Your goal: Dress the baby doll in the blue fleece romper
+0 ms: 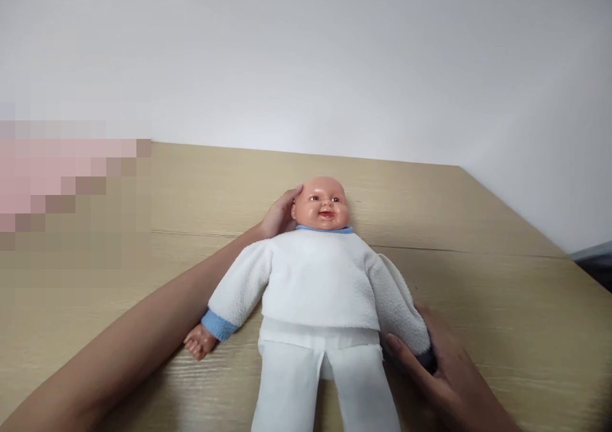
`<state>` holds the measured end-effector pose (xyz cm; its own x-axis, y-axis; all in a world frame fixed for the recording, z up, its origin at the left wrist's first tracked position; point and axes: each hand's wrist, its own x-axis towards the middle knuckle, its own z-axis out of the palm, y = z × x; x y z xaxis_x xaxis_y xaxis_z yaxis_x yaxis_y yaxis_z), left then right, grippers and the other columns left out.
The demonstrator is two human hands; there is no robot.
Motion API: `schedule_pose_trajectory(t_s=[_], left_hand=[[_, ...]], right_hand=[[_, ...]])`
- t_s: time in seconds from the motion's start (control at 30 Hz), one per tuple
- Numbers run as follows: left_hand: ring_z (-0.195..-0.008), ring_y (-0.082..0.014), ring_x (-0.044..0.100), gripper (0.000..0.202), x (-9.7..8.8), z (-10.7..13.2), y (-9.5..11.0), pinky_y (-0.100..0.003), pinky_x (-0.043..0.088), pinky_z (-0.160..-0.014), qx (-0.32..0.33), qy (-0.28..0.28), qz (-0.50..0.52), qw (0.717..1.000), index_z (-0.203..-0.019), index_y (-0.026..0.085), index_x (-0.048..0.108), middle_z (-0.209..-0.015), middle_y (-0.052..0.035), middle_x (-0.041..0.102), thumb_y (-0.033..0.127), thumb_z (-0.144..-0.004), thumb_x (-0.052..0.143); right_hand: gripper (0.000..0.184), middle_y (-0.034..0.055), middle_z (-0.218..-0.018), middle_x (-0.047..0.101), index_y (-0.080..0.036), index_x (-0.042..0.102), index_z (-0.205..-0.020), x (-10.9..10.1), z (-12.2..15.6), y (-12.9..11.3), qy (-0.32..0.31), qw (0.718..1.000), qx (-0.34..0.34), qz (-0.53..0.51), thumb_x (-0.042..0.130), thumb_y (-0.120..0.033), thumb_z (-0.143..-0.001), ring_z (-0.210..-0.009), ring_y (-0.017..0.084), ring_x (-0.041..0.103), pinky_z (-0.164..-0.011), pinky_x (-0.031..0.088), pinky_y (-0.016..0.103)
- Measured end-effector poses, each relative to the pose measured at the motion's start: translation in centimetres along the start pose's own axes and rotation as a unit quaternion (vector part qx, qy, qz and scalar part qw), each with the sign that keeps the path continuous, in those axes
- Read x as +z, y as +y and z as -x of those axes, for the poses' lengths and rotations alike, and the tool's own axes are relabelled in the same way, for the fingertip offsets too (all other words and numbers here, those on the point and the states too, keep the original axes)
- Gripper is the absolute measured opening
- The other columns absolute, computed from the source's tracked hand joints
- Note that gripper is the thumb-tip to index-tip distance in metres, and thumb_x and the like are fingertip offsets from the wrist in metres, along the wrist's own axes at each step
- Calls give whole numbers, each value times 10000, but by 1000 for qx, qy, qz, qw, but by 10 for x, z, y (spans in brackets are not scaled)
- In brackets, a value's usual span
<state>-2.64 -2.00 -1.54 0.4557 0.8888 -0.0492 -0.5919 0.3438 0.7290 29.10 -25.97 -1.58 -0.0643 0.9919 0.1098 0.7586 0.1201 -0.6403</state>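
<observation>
A baby doll (318, 279) lies on its back on the wooden table, head away from me and legs running out of the bottom of the view. It wears a white fleece top with blue collar and cuffs, and white trousers (287, 384). My left hand (280, 214) cups the side of the doll's head (325, 193), its fingers partly hidden behind it. Around the doll's sleeve (401, 298) on the right, my right hand (437, 359) is closed near the cuff, with the thumb on the inner side. That sleeve's doll hand is hidden.
The wooden table (488, 292) has a seam running across it beyond the doll's shoulders. A pale wall (306, 62) rises behind. At the left, a blurred pinkish patch (43, 174) covers something I cannot make out. Something dark (595, 263) shows past the right table edge.
</observation>
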Motion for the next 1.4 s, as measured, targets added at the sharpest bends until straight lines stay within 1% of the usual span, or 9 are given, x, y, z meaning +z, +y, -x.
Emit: schedule_pose_trajectory(t_s=[0.17, 0.3, 0.4, 0.47, 0.57, 0.7, 0.87, 1.17, 1.4], left_hand=[[-1385, -428, 749, 523, 0, 0, -1, -554, 475, -1325, -6, -4, -10, 1000, -1236, 128, 851, -1273, -162, 876, 587, -998, 775], [-1402, -424, 743, 584, -2, 2, -3, -555, 472, -1334, -26, -15, -22, 999, -1325, 145, 831, -1308, -155, 868, 636, -1027, 723], [-1407, -420, 742, 615, -3, 2, -4, -555, 470, -1339, -41, -19, -30, 999, -1371, 150, 817, -1339, -155, 858, 655, -1046, 679], [-1407, -419, 743, 619, -3, 2, -4, -550, 467, -1342, -39, -17, -30, 999, -1376, 147, 815, -1344, -159, 855, 653, -1047, 677], [-1403, -421, 744, 603, -2, 1, -4, -548, 464, -1343, -34, -18, -26, 999, -1374, 140, 814, -1337, -162, 857, 630, -1045, 693], [-1376, -410, 762, 568, 0, 1, -3, -538, 472, -1336, -29, 2, -25, 999, -1379, 137, 811, -1317, -156, 865, 589, -1064, 672], [-1363, -406, 770, 569, 3, 3, -3, -522, 473, -1336, -27, 9, -21, 999, -1389, 128, 807, -1323, -157, 863, 579, -1069, 673], [-1345, -403, 782, 586, 3, 3, -3, -528, 464, -1344, -29, 1, -18, 999, -1461, 138, 773, -1335, -154, 859, 571, -1080, 663], [-1370, -423, 765, 607, -2, 1, -4, -547, 476, -1335, -42, -16, -38, 998, -1388, 147, 811, -1322, -156, 863, 633, -1045, 691]], right_hand=[[534, 113, -1301, 838, -265, 705, -1377, -1, -1, -2, -7, 1000, 7, -3, 669, -674, -1036, -1189, 374, 804, -986, 679, 466], [534, 121, -1330, 828, -269, 695, -1405, 0, 0, 0, -4, 1000, 7, -6, 685, -657, -1038, -1200, 381, 792, -997, 674, 479], [518, 125, -1338, 825, -272, 700, -1381, 0, -1, 0, -4, 1000, 7, -4, 680, -662, -1040, -1213, 395, 787, -1004, 673, 504], [517, 125, -1325, 830, -272, 709, -1370, -1, -1, -1, -7, 1000, 5, -4, 679, -667, -1037, -1207, 398, 789, -1011, 672, 507], [529, 117, -1347, 824, -281, 699, -1410, -1, -2, -1, -10, 1000, 3, -12, 681, -659, -1040, -1225, 389, 783, -1033, 661, 493], [527, 110, -1388, 797, -293, 661, -1444, 1, -1, 0, -18, 1000, 9, -20, 669, -652, -1058, -1276, 373, 757, -1071, 636, 487], [502, 105, -1345, 808, -283, 668, -1411, 2, -2, 0, -10, 1000, 7, -9, 668, -644, -1062, -1221, 369, 769, -1030, 635, 478], [516, 107, -1410, 789, -292, 644, -1453, -1, 0, -1, -19, 1000, 8, -17, 668, -638, -1070, -1281, 370, 756, -1052, 639, 476], [506, 98, -1334, 809, -292, 674, -1404, 0, 0, -1, -10, 1000, 8, -12, 674, -658, -1054, -1205, 376, 775, -1033, 649, 494]])
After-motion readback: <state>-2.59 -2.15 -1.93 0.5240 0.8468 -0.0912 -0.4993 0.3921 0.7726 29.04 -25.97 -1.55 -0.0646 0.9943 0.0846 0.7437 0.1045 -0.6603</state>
